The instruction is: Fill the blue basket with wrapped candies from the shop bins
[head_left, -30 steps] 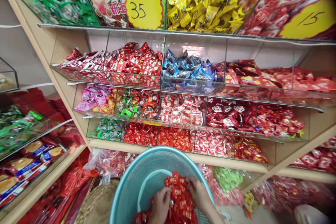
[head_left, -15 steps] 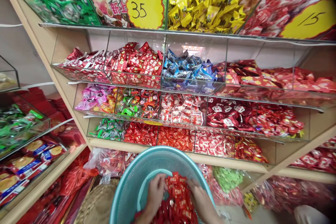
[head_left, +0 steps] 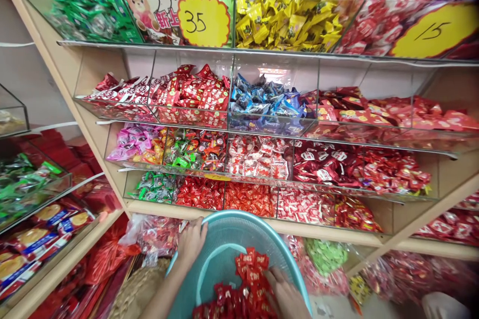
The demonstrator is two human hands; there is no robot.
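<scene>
A teal plastic basket (head_left: 240,215) with mesh walls stands below the shelves. Inside it lies a heap of red-wrapped candies (head_left: 250,279) with pale lettering, piled toward the near side. At the upper left of the rim is my left hand (head_left: 192,241), its fingers bent over the edge; a small pale spot by the fingertips is too small to name. My right hand (head_left: 284,293) is down in the basket, with curled fingers against the right side of the candies. Its fingertips are partly hidden by the wrappers.
Clear-fronted shelf bins hold yellow (head_left: 288,15), green (head_left: 92,15), blue (head_left: 262,94) and red candies. Price signs (head_left: 204,21) stand on top. Bagged sweets (head_left: 155,234) and a woven straw item (head_left: 136,291) lie left of the basket, with a green bag (head_left: 325,256) to its right.
My left hand has left the candies and moved up and left to the basket's rim. My right hand stays beside the heap, slightly lower. The view has shifted a little.
</scene>
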